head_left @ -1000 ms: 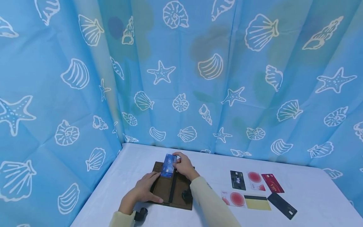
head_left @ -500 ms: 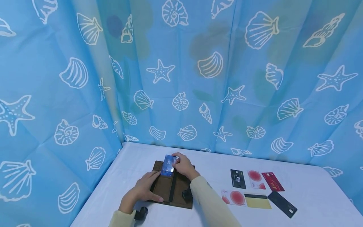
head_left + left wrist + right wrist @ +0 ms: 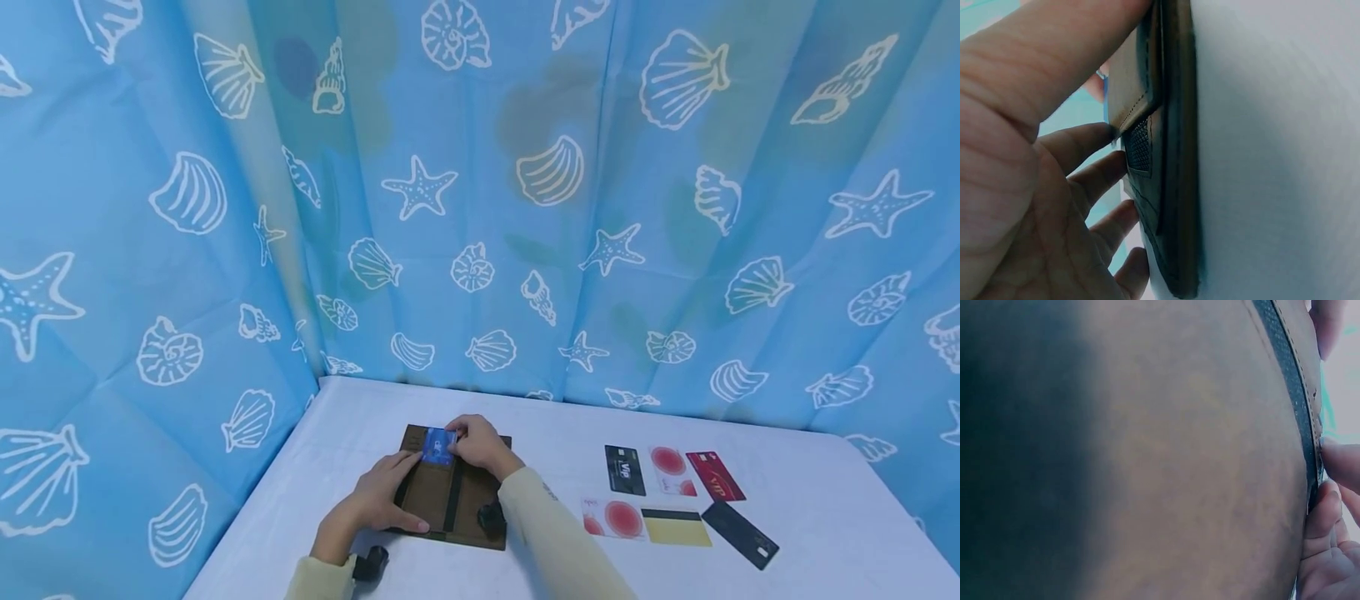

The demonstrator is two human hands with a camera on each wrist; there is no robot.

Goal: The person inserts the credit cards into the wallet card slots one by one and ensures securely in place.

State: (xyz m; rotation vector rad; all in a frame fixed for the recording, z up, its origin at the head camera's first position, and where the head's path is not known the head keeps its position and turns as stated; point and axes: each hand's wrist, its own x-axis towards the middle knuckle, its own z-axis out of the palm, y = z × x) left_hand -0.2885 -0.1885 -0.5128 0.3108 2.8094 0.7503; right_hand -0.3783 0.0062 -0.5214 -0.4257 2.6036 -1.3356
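A brown wallet (image 3: 480, 500) lies spread out on the table, with a black strap (image 3: 453, 497) down its middle. The blue bank card (image 3: 437, 447) stands upright at the wallet's left half, its lower part hidden in a pocket. My right hand (image 3: 480, 444) pinches the card at its right edge with thumb and fingers. My left hand (image 3: 380, 496) rests on the wallet's left side, thumb stretched along the near edge and fingers by the card. In the left wrist view, those fingertips touch the wallet's edge (image 3: 1179, 187). Brown leather (image 3: 1197, 450) fills most of the right wrist view.
Several cards lie flat to the right: a black VIP card (image 3: 625, 470), a red card (image 3: 716, 476), two white cards with red circles (image 3: 624, 518), a gold card (image 3: 677, 527) and a plain black card (image 3: 741, 534). A blue shell-patterned curtain (image 3: 480, 208) stands behind the white table (image 3: 555, 417).
The blue card has slid down toward me into the wallet's left pocket, so less of it shows. My right hand has come down with it; the left hand keeps its place.
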